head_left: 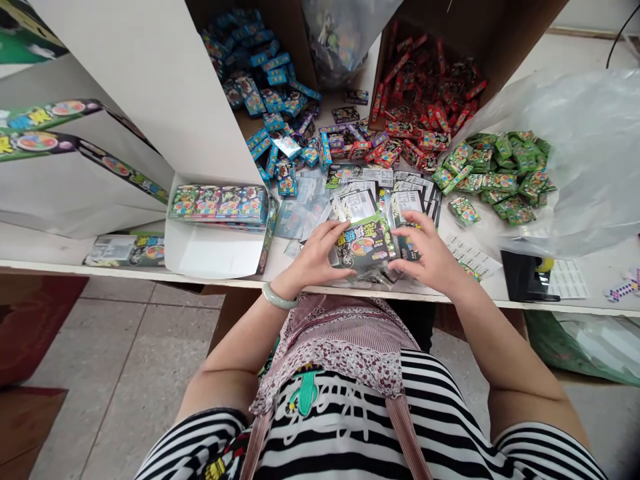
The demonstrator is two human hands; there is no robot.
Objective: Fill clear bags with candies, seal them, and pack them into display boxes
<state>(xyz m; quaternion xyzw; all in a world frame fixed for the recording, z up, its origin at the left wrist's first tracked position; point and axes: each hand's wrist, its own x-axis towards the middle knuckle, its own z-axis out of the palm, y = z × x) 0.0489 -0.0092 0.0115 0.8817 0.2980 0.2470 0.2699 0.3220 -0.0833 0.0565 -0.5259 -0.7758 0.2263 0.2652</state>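
At the table's front edge, a flat printed packet [364,241] in black and green lies between my two hands, tilted a little. My left hand [323,253] grips its left side, thumb low and fingers on top. At its right edge, my right hand [425,253] curls round with fingertips and thumb on the edge. Under the right fingers is another dark printed packet [411,245]. Behind them spreads a pile of similar clear-and-black packets [355,200], partly hidden by the hands. Some clear plastic shows beneath the held packet.
Small blue boxes [273,93], red boxes [435,120] and green boxes [510,173] lie heaped behind. A white open carton [215,257] with several small boxes stands left. Right are a sticker sheet [470,257], a black tape dispenser [523,277] and a clear plastic bag [590,153].
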